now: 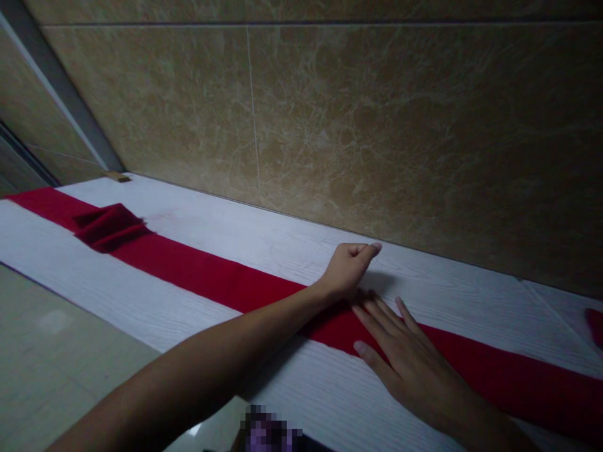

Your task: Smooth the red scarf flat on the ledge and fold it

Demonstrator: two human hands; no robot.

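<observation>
A long strip of red cloth [211, 270] runs lengthwise along a white wood-grain surface [188, 314]. My left hand [349, 270] is curled into a fist over the strip's far edge, its thumb sticking out to the right. Nothing shows in that fist, though its underside is hidden. Flat on the cloth just to the right lies my right hand [400, 351], fingers stretched out and slightly spread, the tips close to my left wrist. Further left, a section of the strip is bunched into several folds, while the part around my hands lies flat.
A brown marbled tile wall [330, 125] rises along the surface's far edge. A small wooden block [117, 177] sits at the far left corner beside a grey metal post [70, 94]. Another red item [596, 325] shows at the right edge. Tiled floor [56, 358] lies below left.
</observation>
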